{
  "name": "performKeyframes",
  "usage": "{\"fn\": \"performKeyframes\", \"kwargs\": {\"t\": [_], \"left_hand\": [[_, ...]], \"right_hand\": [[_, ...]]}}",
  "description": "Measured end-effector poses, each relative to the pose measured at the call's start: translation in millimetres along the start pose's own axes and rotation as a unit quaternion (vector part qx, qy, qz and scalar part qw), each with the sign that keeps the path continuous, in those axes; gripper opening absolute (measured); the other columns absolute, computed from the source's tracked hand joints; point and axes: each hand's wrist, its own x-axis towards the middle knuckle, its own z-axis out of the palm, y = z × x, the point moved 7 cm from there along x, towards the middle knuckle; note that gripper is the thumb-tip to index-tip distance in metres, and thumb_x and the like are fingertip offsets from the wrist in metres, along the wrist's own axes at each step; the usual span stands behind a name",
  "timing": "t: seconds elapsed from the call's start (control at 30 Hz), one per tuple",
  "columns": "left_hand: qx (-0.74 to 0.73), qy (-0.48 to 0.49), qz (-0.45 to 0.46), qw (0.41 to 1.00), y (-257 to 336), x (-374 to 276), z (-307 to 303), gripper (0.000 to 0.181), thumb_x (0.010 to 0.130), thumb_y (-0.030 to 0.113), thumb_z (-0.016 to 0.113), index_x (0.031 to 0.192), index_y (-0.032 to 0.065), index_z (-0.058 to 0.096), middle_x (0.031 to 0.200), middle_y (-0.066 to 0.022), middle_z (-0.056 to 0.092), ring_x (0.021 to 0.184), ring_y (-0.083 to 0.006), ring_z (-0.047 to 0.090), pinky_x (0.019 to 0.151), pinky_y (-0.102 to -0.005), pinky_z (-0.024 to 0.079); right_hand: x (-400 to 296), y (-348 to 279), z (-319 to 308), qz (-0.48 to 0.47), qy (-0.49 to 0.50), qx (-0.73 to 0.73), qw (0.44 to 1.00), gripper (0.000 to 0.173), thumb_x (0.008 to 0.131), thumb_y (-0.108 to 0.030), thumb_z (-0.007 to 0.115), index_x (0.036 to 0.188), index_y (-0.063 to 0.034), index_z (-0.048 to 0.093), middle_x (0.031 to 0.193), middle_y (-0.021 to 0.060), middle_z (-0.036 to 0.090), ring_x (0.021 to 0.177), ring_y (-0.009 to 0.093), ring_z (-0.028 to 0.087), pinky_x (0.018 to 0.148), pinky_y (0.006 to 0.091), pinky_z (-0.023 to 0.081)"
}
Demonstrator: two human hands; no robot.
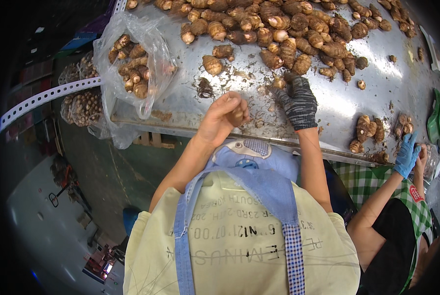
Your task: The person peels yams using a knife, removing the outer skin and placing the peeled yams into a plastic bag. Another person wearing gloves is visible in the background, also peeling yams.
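Observation:
My right hand (298,105), in a dark grey knitted glove, reaches over the metal table (190,99). A small taro corm (278,82) sits at its fingertips, between thumb and fingers. Bare, with curled fingers, my left hand (225,117) hovers above the table's near edge; its palm is partly hidden, so whether it holds something is unclear. A large heap of brown taro corms (301,22) spreads beyond both hands. One loose corm (212,65) lies to the left of the heap, and a dark clump of root fibres (205,87) rests nearer to me.
An open clear plastic bag (161,55) with taro corms stands at the table's left end. Filled bags (81,108) are beyond it. At right, a co-worker's blue-gloved hand (406,155) is near several corms (365,129) and a green plastic scoop-like item (438,116).

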Motion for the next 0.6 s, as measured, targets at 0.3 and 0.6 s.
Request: {"fn": "performKeyframes", "kwargs": {"t": [0.3, 0.6], "left_hand": [[0.207, 0.111, -0.019, 0.972, -0.3, 0.4, -7.9, 0.022, 0.087, 0.018, 0.057, 0.102, 0.0028, 0.058, 0.069, -0.0018, 0.054, 0.056, -0.0086, 0.048, 0.051, -0.0221, 0.037], [0.241, 0.158, -0.007, 0.958, 5.1, -1.9, -12.3, 0.028, 0.081, 0.018, 0.065, 0.103, 0.0031, 0.057, 0.074, -0.0013, 0.058, 0.052, -0.0061, 0.049, 0.044, -0.0186, 0.037]], "right_hand": [[-10.3, -7.4, 27.6, 0.074, -0.086, 0.453, 0.884, 0.033, 0.074, -0.01, 0.069, 0.103, -0.0044, 0.055, 0.094, 0.0072, 0.061, 0.083, 0.015, 0.059, 0.074, 0.0278, 0.049], [-23.4, -67.1, 28.9, 0.012, -0.218, 0.296, 0.93, 0.034, 0.077, -0.012, 0.067, 0.109, -0.0043, 0.055, 0.094, 0.0079, 0.062, 0.083, 0.014, 0.059, 0.073, 0.0283, 0.049]]}}
